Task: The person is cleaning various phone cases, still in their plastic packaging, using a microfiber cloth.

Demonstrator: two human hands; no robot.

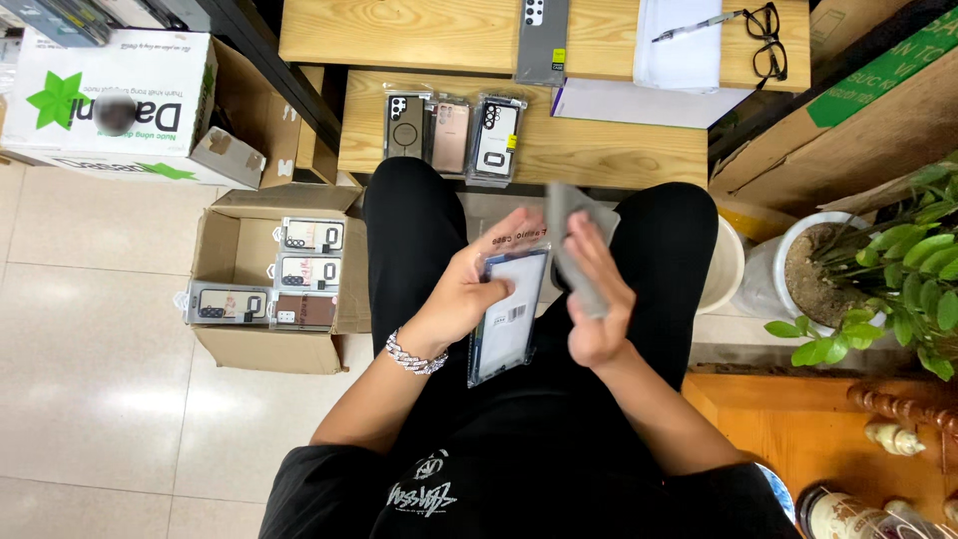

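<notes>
- While the person sits with black-trousered knees apart, the left hand (469,289) holds a clear flat phone-case packet (509,314) over the lap, thumb across its face and fingers curled round its left edge, clamped on it.
- The packet's long axis runs near to far with a slight lean: its far end tilts right, towards the low wooden table (619,150), and its near end points at the person's belly. A pale insert card with a barcode faces up.
- The right hand (597,299), just right of the packet, grips a grey phone case (574,225), fingers closed over it. The case rises from the hand towards the far left and is motion-blurred, so its outline and camera cut-outs are hard to make out.
- A silver chain bracelet (416,352) circles the left wrist.
- On the table's near edge stand three packaged cases (454,135); farther off lie a pen (697,25) and black glasses (766,40) on white paper.
- On the floor at left, an open cardboard box (235,255) holds more packaged cases.
- At right, a potted plant (888,279) is cut off by the frame edge.
</notes>
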